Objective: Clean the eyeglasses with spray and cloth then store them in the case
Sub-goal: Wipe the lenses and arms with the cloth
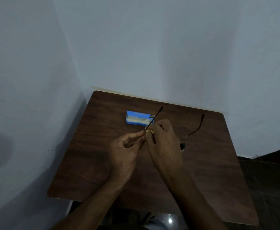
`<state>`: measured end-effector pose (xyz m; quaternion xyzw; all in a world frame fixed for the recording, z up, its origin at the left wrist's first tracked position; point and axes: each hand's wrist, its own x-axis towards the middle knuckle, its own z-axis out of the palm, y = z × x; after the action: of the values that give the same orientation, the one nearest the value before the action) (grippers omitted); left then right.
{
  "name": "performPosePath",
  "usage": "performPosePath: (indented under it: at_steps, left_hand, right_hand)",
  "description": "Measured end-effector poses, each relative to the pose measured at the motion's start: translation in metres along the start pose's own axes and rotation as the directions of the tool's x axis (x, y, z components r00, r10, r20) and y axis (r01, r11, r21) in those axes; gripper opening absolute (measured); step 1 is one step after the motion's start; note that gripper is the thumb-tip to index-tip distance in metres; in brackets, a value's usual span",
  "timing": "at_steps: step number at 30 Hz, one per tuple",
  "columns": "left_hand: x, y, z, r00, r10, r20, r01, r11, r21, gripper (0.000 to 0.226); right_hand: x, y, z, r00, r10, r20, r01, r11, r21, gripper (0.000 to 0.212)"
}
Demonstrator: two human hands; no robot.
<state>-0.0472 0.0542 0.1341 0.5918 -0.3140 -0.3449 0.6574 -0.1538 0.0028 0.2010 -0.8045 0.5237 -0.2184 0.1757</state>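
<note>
Thin dark eyeglasses (196,128) are held above the wooden table (89,146), temples pointing away toward the wall. My left hand (125,151) pinches the frame near the left hinge. My right hand (165,143) pinches a small pale cloth (148,132) against the frame front and hides the lenses. One temple rises past the blue open case (139,118), which lies at the table's back middle with a pale lining. No spray bottle shows.
The table stands in a corner, with pale walls behind and on the left. A dark floor lies at the right. A small dark object (183,146) peeks out just right of my right hand.
</note>
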Motion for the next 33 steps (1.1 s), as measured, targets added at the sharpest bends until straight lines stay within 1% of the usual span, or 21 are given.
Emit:
performPosePath:
  at_steps: [2,5,7,9,11,13,14,15,18,21,23,25,29,31,33]
  left_hand:
    - [-0.002,0.001,0.002,1.000,-0.007,0.004,0.007,1.000,-0.005,0.023]
    - [-0.007,-0.001,0.002,1.000,-0.011,-0.014,0.011,1.000,-0.010,0.024]
    - [-0.010,-0.001,0.003,1.000,0.003,-0.021,-0.003,1.000,-0.010,0.024]
    - [-0.012,0.000,0.005,1.000,0.014,-0.026,-0.014,1.000,-0.019,0.024]
    - [-0.013,0.002,0.007,1.000,0.019,-0.024,-0.020,0.999,-0.040,0.023]
    - [-0.012,0.004,0.008,1.000,0.025,-0.017,-0.026,0.999,-0.045,0.024]
    - [-0.012,0.005,0.009,0.999,0.036,-0.012,-0.037,0.999,-0.032,0.025]
    - [-0.013,0.006,0.009,0.999,0.048,-0.006,-0.048,0.999,-0.025,0.025]
    - [-0.015,0.006,0.008,0.999,0.054,-0.005,-0.055,0.997,-0.056,0.025]
    - [-0.018,0.002,0.007,0.999,0.045,-0.012,-0.045,0.998,-0.051,0.023]
    - [-0.020,0.000,0.007,1.000,0.021,-0.012,-0.022,0.998,-0.059,0.022]
    - [-0.022,0.000,0.006,1.000,0.016,-0.010,-0.017,0.998,-0.062,0.021]
    - [-0.022,0.002,0.005,0.998,0.069,0.014,-0.069,0.998,-0.003,0.023]
    - [-0.022,0.003,0.005,0.996,0.085,0.025,-0.085,0.996,0.007,0.024]
    - [-0.022,0.003,0.005,0.996,0.084,0.017,-0.084,0.996,0.010,0.024]
  right_hand:
    - [-0.001,-0.001,0.000,1.000,0.018,0.000,-0.018,0.999,0.037,0.015]
    - [-0.004,0.001,-0.004,0.997,0.064,0.053,-0.072,0.986,0.153,0.014]
    - [-0.007,0.003,-0.009,0.994,0.076,0.074,-0.089,0.976,0.197,0.010]
    - [-0.009,0.006,-0.014,0.993,0.078,0.092,-0.093,0.982,0.167,0.008]
    - [-0.009,0.007,-0.015,0.992,0.068,0.104,-0.076,0.995,0.071,0.010]
    - [-0.008,0.006,-0.013,0.995,0.055,0.087,-0.055,0.999,-0.003,0.014]
    - [-0.008,0.004,-0.013,0.996,0.054,0.072,-0.054,0.999,-0.008,0.016]
    - [-0.008,0.003,-0.012,0.997,0.058,0.051,-0.059,0.998,0.020,0.015]
    - [-0.012,0.001,-0.013,0.996,0.091,0.021,-0.093,0.978,0.188,0.010]
    - [-0.018,0.001,-0.016,0.996,0.088,0.021,-0.091,0.965,0.246,0.009]
    - [-0.021,0.002,-0.017,0.996,0.085,0.034,-0.091,0.970,0.224,0.010]
    - [-0.023,0.005,-0.017,0.996,0.081,0.046,-0.087,0.985,0.148,0.012]
    - [-0.018,0.006,-0.017,0.998,0.053,0.035,-0.052,0.998,-0.017,0.016]
    - [-0.018,0.005,-0.016,0.999,0.050,0.004,-0.050,0.998,0.024,0.016]
    - [-0.019,0.006,-0.016,0.999,0.046,-0.014,-0.043,0.987,0.154,0.013]
